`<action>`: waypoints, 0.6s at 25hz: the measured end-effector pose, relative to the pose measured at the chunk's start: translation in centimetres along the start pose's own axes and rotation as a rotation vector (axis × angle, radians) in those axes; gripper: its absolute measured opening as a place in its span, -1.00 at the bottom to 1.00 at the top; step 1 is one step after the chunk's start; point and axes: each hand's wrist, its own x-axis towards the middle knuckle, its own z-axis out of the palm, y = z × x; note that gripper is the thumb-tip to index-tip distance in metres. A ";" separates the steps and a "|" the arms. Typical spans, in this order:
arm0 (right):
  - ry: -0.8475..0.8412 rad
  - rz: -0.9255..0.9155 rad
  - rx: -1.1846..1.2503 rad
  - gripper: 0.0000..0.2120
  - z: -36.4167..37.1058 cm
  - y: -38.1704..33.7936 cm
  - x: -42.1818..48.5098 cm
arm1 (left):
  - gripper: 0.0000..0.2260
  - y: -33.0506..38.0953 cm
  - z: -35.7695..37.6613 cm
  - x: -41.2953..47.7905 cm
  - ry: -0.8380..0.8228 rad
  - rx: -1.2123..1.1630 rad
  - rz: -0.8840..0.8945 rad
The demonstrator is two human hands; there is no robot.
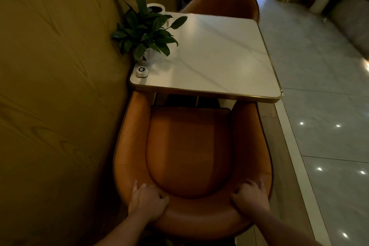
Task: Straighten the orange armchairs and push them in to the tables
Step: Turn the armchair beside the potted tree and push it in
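Observation:
An orange armchair (pixel 189 146) with a rounded back stands right below me, facing a square white marble table (pixel 219 56) with a gold rim. Its arm fronts reach just under the table's near edge. My left hand (pixel 146 199) grips the top of the backrest on the left, fingers curled over its inner side. My right hand (pixel 250 195) grips the backrest top on the right in the same way. A second orange armchair (pixel 223 0) stands at the table's far side, its back towards the aisle beyond.
A wood-panelled wall (pixel 60 86) runs close along the left of chair and table. On the table sit a leafy potted plant (pixel 145 32), a small white call button (pixel 142 72) and a white cup (pixel 155 8). A glossy tiled aisle (pixel 319 106) lies to the right.

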 end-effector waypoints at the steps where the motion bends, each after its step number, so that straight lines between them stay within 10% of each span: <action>1: -0.003 0.007 -0.002 -0.60 0.0 0.0 0.1 | -0.60 0.0 0.0 0.0 0.007 -0.001 0.002; 15: 0.004 0.033 -0.013 -0.56 1.1 -1.1 -1.3 | -0.60 -1.5 1.0 0.3 -0.015 0.044 0.013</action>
